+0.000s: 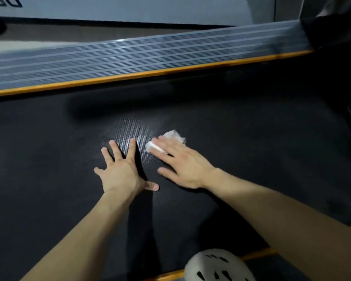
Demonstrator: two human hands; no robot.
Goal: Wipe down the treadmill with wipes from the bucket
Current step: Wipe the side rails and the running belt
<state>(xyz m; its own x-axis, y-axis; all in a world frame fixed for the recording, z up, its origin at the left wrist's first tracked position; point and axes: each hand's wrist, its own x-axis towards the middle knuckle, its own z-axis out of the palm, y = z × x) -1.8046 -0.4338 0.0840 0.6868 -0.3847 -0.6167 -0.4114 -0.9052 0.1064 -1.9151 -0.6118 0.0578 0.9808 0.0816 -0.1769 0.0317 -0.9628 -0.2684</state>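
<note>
The black textured treadmill belt fills most of the head view. A crumpled white wipe lies on the belt near its middle. My right hand presses flat on the wipe with straight fingers, covering its near part. My left hand rests flat on the bare belt just left of it, fingers spread wide. The bucket is out of view.
A grey ribbed side rail with an orange strip runs along the belt's far edge. Another orange strip borders the near edge. A white perforated shoe shows at the bottom. Grey floor lies beyond the rail.
</note>
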